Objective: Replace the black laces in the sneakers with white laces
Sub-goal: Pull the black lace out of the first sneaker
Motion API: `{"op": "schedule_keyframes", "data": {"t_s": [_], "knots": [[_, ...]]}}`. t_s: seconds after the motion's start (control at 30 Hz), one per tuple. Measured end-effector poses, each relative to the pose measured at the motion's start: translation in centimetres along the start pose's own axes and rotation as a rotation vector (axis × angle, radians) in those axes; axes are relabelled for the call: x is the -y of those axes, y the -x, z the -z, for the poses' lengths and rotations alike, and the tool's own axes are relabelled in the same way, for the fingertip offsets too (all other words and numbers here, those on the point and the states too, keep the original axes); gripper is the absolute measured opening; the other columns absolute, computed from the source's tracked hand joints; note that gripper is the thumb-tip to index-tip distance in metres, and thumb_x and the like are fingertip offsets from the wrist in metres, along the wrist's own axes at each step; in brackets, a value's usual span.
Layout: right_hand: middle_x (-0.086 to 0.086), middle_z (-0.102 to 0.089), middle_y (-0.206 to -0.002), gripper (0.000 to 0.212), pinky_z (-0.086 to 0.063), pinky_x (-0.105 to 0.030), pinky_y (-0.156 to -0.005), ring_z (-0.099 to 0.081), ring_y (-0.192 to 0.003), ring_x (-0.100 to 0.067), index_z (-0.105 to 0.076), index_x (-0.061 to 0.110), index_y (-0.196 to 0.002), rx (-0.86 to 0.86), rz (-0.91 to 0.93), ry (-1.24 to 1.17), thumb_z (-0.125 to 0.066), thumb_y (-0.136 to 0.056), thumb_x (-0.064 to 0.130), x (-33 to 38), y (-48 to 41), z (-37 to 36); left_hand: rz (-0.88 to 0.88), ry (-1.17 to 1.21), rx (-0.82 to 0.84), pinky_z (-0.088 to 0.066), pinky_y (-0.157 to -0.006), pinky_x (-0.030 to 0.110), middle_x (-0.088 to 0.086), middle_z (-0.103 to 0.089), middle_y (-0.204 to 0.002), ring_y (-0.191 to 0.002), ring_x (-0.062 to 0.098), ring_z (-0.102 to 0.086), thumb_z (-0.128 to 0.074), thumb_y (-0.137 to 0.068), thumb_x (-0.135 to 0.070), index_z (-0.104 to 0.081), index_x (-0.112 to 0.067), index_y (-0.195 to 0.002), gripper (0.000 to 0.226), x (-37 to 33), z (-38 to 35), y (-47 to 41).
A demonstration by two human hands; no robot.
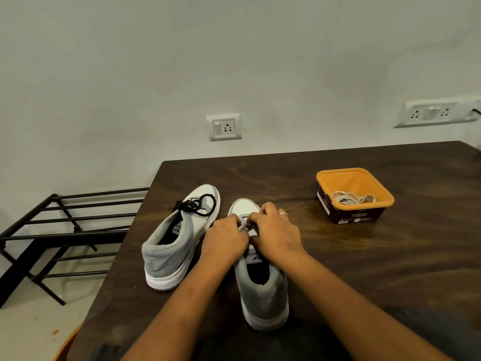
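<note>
Two grey-and-white sneakers stand on the dark wooden table (pixel 338 256), heels toward me. The left sneaker (pixel 179 238) has a black lace (pixel 200 204) tied in a loose bow near its toe. My left hand (pixel 225 239) and my right hand (pixel 274 230) meet over the lacing area of the right sneaker (pixel 263 293), fingers pinched together near the lowest eyelets. The hands hide most of the lacing; only a short dark bit of lace shows between the fingertips. White laces (pixel 351 198) lie coiled in an orange container (pixel 356 178) at the right.
A black metal rack (pixel 65 230) stands on the floor left of the table. Wall sockets (pixel 226 127) sit on the wall behind, with another socket panel (pixel 432 113) at the far right. An orange object (pixel 66 345) peeks out at the table's near left corner.
</note>
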State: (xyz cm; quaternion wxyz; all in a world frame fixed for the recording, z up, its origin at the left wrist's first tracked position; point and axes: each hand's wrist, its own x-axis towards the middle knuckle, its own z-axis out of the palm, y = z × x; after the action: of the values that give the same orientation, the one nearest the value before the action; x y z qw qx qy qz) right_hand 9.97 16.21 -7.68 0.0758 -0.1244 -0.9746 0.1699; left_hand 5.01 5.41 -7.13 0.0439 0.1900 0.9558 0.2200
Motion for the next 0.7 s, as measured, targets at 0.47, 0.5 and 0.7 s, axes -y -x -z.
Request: {"op": "schedule_keyframes", "data": {"t_s": [0.47,0.5,0.7], "knots": [[-0.004,-0.062,-0.082,0.018,-0.047,-0.03,-0.06,-0.063,-0.079,-0.019,-0.052,0.017,-0.08,0.022,-0.631,-1.521,-0.053,-0.097,0.021,-3.3,-2.5,0.7,0.012,-0.012,-0.063,-0.042,-0.079,0.037,0.017,-0.062,-0.111,-0.105,0.036,-0.055,-0.044,-0.092,-0.015,-0.055,-0.006,-0.106,0.02,0.4,-0.3,-0.6],[-0.003,-0.059,-0.076,0.02,-0.046,-0.031,-0.059,-0.059,-0.076,-0.017,-0.052,0.016,-0.078,0.01,-0.591,-1.482,-0.054,-0.096,0.024,-3.4,-2.6,0.5,0.005,-0.011,-0.07,-0.041,-0.077,0.037,0.017,-0.062,-0.11,-0.104,0.035,-0.055,-0.043,-0.092,-0.014,-0.055,-0.006,-0.106,0.02,0.4,-0.4,-0.6],[0.012,-0.06,-0.084,0.027,-0.042,-0.027,-0.068,-0.056,-0.081,-0.009,-0.067,0.03,-0.097,0.112,-0.019,-0.313,-0.067,-0.081,0.052,-3.1,-3.4,1.2,-0.018,0.001,-0.105,-0.041,-0.074,0.038,0.017,-0.064,-0.105,-0.101,0.037,-0.056,-0.044,-0.091,-0.015,-0.055,-0.009,-0.102,0.017,0.3,-0.7,-0.4]]}}
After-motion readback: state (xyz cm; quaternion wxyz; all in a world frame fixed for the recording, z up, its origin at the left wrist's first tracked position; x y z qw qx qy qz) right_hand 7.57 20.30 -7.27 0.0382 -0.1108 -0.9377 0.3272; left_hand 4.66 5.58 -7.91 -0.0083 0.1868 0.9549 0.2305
